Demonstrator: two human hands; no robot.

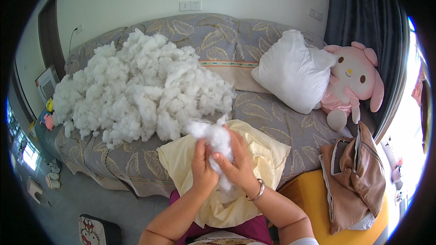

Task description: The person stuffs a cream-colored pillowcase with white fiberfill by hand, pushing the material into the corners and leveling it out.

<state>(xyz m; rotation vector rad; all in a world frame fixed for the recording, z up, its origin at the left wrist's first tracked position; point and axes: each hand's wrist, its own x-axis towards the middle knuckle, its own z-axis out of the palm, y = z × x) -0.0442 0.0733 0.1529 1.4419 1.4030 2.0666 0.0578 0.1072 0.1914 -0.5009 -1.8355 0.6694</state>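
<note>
A tuft of white fibre stuffing (219,137) is held between my two hands, with loose wisps sticking out at its top. My left hand (203,166) grips it from the left side. From the right, my right hand (236,160) presses on it, thumb across the front; a metal bangle circles that wrist. Under both hands a pale yellow fabric cover (265,149) lies over my lap and the sofa's front edge. Some stuffing shows low in the cover's folds. A large heap of the same white stuffing (136,88) spreads over the sofa's left half.
The sofa (269,112) wears a grey leaf-patterned cover. On its right sit a stuffed white cushion (293,71) and a pink plush toy (351,78). Brown zippered covers (354,180) lie on a yellow surface (306,190) at right. A cartoon-printed stool (98,229) stands lower left.
</note>
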